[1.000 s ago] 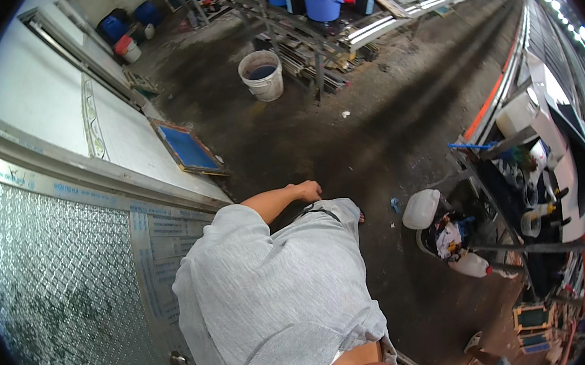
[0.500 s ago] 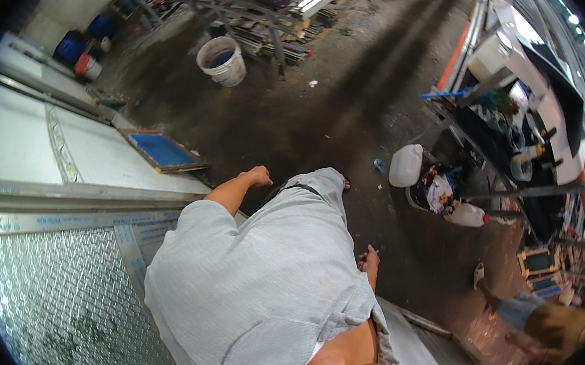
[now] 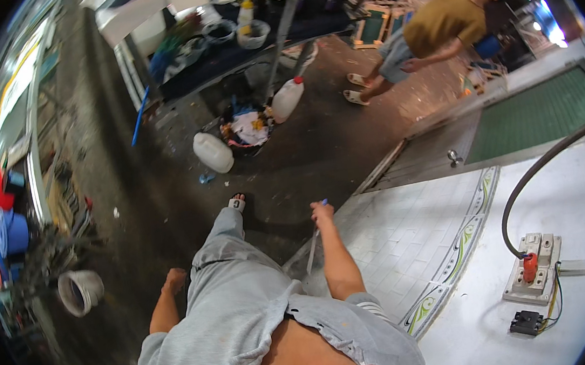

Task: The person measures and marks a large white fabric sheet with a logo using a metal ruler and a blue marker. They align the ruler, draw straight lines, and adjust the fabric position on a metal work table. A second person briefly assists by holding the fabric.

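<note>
My right hand (image 3: 322, 213) is closed around a thin pale stick with a blue end (image 3: 311, 254). The blue end pokes out beyond the fingers, and the pale length hangs back toward my body. White wall tiles stand just right of that arm. My left hand (image 3: 174, 280) hangs low beside my left leg, away from any object. It is blurred, so the pose of its fingers is unclear. One sandalled foot (image 3: 237, 203) is stretched forward on the dark floor.
A white jug (image 3: 213, 153), a filled waste bin (image 3: 248, 127) and another jug (image 3: 288, 100) stand ahead by a cluttered table (image 3: 320, 32). A person (image 3: 432, 25) stands at the upper right. A bucket (image 3: 81, 292) is at left, a socket board (image 3: 533, 268) at right.
The view has swung right: the bucket now lies at the left, and the jugs and table lie ahead. The door, tiles and socket board have come into view. My right arm reaches further forward.
</note>
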A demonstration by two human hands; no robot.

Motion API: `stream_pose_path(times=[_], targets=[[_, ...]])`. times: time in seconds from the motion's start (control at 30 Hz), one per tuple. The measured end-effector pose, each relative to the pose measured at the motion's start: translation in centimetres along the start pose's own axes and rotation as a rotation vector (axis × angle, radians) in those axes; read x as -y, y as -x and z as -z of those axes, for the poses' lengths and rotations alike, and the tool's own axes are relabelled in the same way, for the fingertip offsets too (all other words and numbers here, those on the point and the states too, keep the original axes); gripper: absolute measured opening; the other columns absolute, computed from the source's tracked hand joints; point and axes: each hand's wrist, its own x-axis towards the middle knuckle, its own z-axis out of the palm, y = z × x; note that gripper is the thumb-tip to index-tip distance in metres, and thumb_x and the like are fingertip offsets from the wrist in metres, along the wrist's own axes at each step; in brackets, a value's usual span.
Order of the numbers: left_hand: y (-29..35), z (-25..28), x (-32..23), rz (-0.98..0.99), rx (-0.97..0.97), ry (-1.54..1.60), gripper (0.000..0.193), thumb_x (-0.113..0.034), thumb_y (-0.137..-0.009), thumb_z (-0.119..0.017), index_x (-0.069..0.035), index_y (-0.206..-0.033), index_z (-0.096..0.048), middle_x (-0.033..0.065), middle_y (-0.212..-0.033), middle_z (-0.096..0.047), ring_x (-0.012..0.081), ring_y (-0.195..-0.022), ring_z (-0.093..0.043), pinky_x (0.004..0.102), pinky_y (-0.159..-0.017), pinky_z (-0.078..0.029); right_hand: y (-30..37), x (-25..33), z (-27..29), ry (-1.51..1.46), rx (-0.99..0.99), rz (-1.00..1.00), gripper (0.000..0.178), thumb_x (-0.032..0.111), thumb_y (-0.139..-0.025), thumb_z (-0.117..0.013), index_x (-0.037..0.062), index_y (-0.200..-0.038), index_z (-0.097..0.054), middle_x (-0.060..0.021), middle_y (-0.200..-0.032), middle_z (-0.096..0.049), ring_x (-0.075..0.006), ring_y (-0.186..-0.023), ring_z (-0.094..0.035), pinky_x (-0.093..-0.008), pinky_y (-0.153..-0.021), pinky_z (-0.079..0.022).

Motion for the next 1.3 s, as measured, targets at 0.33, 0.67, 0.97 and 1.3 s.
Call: stream_pose_path(times=[0.33, 0.67, 0.97, 1.3], targets=[[-11.0, -0.1, -20.4, -0.293, 0.205, 0.648, 0.037, -0.041, -0.091, -0.058, -0.009, -0.074, -0.067, 0.0068, -0.064, -0.060, 0.0210, -0.056, -0.056, 0.0396, -0.049, -0.042, -3.7, 28.7, 6.0, -0.321, -0.251, 0.515, 0.052, 0.009, -0.088, -0.068, 0.0040, -0.138, -0.053, 0.0070, -0.065, -0.042, -0.0030, -0.049, -0.036, -0.0219, -0.043, -0.031], [-12.4, 6.5, -40.9, -0.296, 0.255, 0.506, 0.010, -0.011, -0.082, -0.066, -0.011, -0.090, -0.072, 0.0026, -0.079, -0.069, 0.0157, -0.070, -0.068, 0.0323, -0.054, -0.051, -8.3, 30.1, 7.8, -0.449, -0.315, 0.463, 0.057, 0.009, -0.089, -0.064, 0.0010, -0.143, -0.047, 0.0061, -0.061, -0.040, -0.0043, -0.046, -0.035, -0.0233, -0.042, -0.028], [-13.9, 0.2, -49.8, -0.225, 0.120, 0.002, 0.019, -0.019, -0.085, -0.063, -0.009, -0.099, -0.070, 0.0047, -0.080, -0.068, 0.0207, -0.073, -0.067, 0.0352, -0.057, -0.049, -22.8, 29.3, 15.6, -0.409, -0.242, 0.177, 0.059, 0.011, -0.088, -0.063, 0.0012, -0.144, -0.046, 0.0049, -0.057, -0.039, -0.0061, -0.042, -0.037, -0.0239, -0.038, -0.028], [-10.8, -13.4, -73.6, -0.888, 0.323, -1.016, 0.021, -0.021, -0.084, -0.058, -0.010, -0.099, -0.069, 0.0108, -0.092, -0.069, 0.0306, -0.088, -0.065, 0.0432, -0.074, -0.050, -39.5, 37.4, 22.4, -0.306, -0.102, -0.067, 0.058, 0.015, -0.085, -0.066, 0.0060, -0.140, -0.051, 0.0039, -0.059, -0.044, -0.0086, -0.043, -0.044, -0.0244, -0.037, -0.033]])
